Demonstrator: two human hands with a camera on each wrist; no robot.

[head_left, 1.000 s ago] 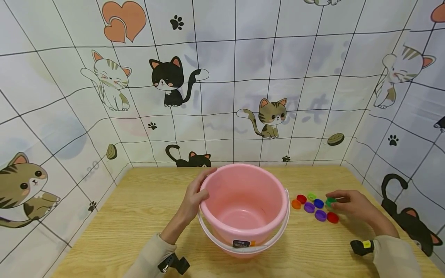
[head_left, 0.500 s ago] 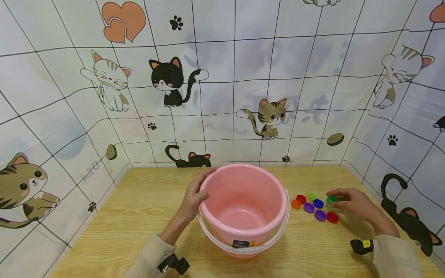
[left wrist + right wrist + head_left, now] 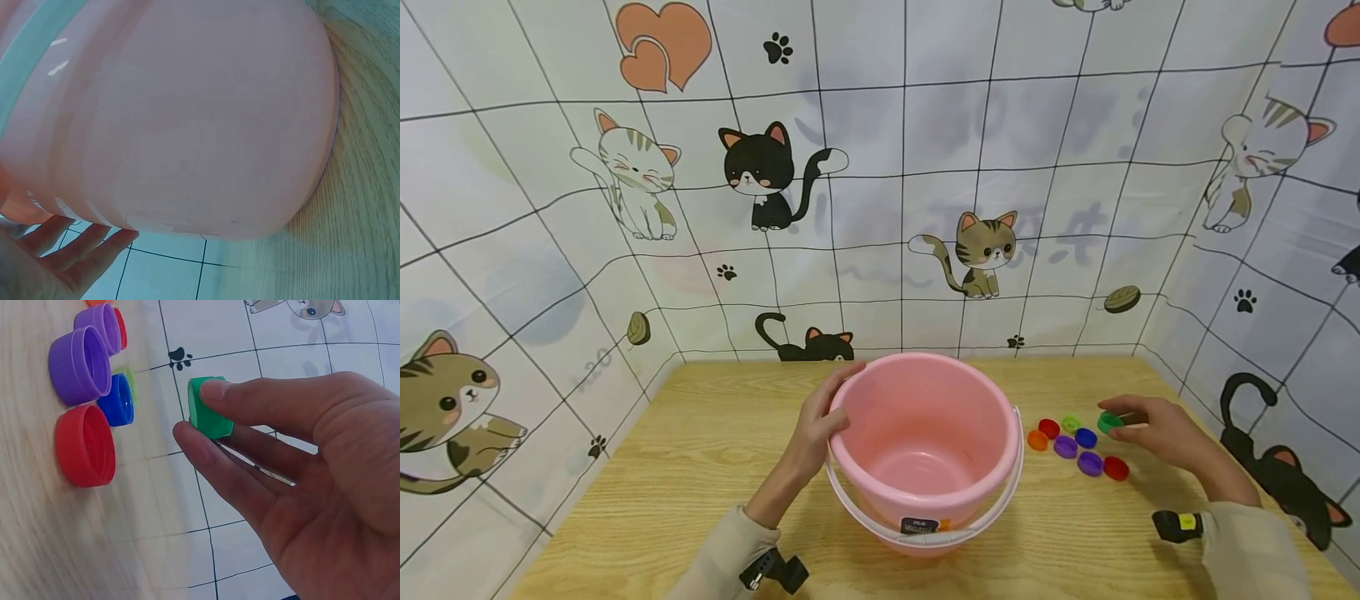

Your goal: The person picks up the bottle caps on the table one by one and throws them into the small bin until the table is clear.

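A pink bucket (image 3: pixel 925 500) with a white handle stands upright on the table, and its visible inside holds nothing. My left hand (image 3: pixel 814 429) grips its left rim, thumb over the edge and fingers along the outer wall, as the left wrist view shows too. On the right, my right hand (image 3: pixel 1161 429) pinches a green bottle cap (image 3: pixel 211 407) between thumb and fingers, just above the table. Beside that hand lie several loose caps, among them a red cap (image 3: pixel 84 447), a purple cap (image 3: pixel 78 365), a blue cap (image 3: pixel 1086 437) and an orange cap (image 3: pixel 1037 440).
The wooden table (image 3: pixel 715 483) runs back to a cat-patterned wall covering (image 3: pixel 880 208), which also closes in the left and right sides. A light green cap (image 3: pixel 1071 425) lies at the back of the group of caps. The handle hangs down across the bucket's front.
My right hand has lifted the green cap slightly off the table, away from the other caps. The left hand and the bucket have stayed in place.
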